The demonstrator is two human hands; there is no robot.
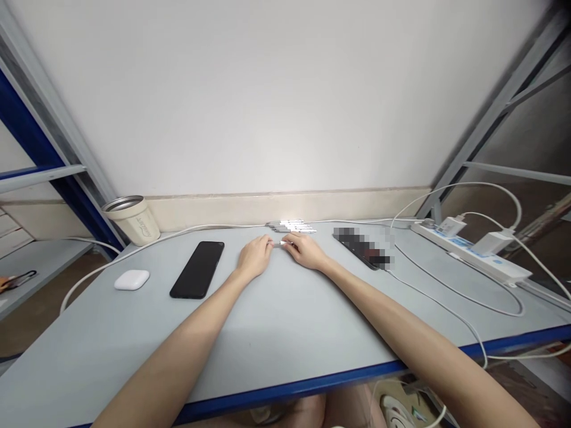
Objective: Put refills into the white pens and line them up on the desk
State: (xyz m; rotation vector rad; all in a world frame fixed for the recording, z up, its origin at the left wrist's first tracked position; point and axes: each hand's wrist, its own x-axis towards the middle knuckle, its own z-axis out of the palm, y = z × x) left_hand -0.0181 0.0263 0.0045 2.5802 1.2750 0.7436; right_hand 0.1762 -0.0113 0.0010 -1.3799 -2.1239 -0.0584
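My left hand (256,255) and my right hand (307,249) rest on the table near its back, fingers curled inward and facing each other. A slim white and silver pen (277,244) spans the short gap between them, with one end in the fingers of each hand. Most of its length is hidden by the fingers. Just behind, a row of several similar silver-white pens (292,227) lies side by side close to the wall.
Left of my hands lie a black phone (197,270) and a white earbud case (132,280). A cream cup (134,221) stands at the back left. On the right are a blurred-out dark device (357,249) on a cable and a white power strip (473,252) with plugged-in chargers.
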